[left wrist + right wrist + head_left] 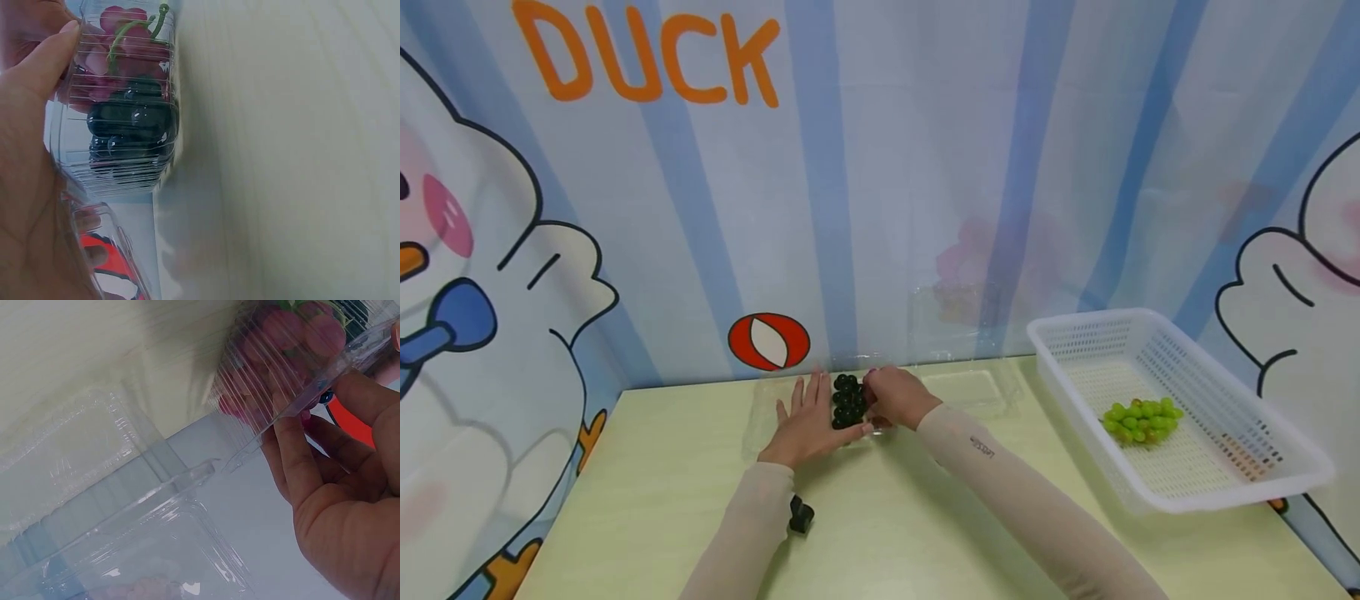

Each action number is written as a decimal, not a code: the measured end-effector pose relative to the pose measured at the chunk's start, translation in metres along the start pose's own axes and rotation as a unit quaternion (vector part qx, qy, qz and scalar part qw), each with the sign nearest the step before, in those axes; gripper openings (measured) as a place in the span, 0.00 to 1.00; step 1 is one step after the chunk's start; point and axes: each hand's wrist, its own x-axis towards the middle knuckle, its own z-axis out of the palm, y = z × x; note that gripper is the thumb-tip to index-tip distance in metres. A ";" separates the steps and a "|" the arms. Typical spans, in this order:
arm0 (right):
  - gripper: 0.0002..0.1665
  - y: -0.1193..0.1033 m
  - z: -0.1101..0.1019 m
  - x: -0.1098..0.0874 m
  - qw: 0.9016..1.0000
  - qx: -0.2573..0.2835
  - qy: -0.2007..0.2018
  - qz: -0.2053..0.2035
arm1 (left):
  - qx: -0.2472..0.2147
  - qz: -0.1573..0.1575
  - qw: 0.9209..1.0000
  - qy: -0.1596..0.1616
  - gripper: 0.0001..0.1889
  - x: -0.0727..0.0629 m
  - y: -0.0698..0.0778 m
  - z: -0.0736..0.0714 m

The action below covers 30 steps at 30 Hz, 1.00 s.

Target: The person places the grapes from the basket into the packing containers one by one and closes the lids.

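A clear plastic box (72, 150) holds dark grapes (847, 404) and red grapes (139, 47) with green stems, side by side. My left hand (811, 427) lies with spread fingers over the box's left part, which looks like its opened lid (762, 412). Its thumb rests along the box's front rim. Bent over the right end of the box, my right hand (895, 397) has its fingers inside and grips the red grapes. In the right wrist view, these fingers (292, 453) reach past the rim against the grapes; some fingertips are hidden.
A second clear box (966, 387) stands with its lid up to the right, against the backdrop. On the table's right side, a white basket (1281, 483) holds green grapes (1141, 421). A small dark object (802, 515) lies beside my left sleeve.
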 end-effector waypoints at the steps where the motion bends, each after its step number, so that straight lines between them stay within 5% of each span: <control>1: 0.10 0.000 0.000 0.000 1.000 0.000 -0.001 0.000 | 0.001 0.001 1.000 0.001 0.65 -0.001 -0.001 0.000; 17: 0.04 -0.004 -0.006 0.001 0.998 0.055 0.000 -0.006 | -0.003 0.012 0.999 0.029 0.65 -0.011 -0.008 -0.005; 30: 0.06 0.010 -0.017 0.008 0.989 -0.012 0.117 0.084 | -0.122 0.004 0.987 0.104 0.47 -0.033 0.006 -0.006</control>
